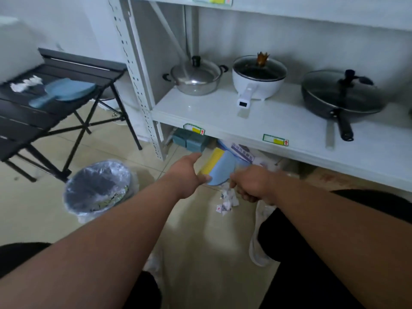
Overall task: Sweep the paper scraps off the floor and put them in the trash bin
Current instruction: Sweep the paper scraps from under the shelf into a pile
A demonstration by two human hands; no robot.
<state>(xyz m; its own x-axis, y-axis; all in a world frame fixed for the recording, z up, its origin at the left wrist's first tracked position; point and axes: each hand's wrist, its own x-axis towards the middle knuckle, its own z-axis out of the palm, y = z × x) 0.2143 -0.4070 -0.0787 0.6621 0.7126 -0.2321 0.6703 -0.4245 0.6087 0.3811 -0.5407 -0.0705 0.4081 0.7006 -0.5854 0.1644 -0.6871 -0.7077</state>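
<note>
White crumpled paper scraps (227,200) lie on the tiled floor in front of the low shelf. My left hand (189,172) grips a blue dustpan (220,168) with a yellow edge, held tilted just above and behind the scraps. My right hand (252,185) hovers right of the scraps with its fingers curled; whether it holds anything is hidden. The trash bin (98,188), lined with a clear plastic bag, stands on the floor to the left of my left arm.
A black folding table (55,112) at the left carries a blue scoop-shaped tool (64,90) and more white scraps (24,83). A white shelf unit (267,121) holds three lidded pots. Boxes sit under the shelf. My white shoe (258,241) is by my knee.
</note>
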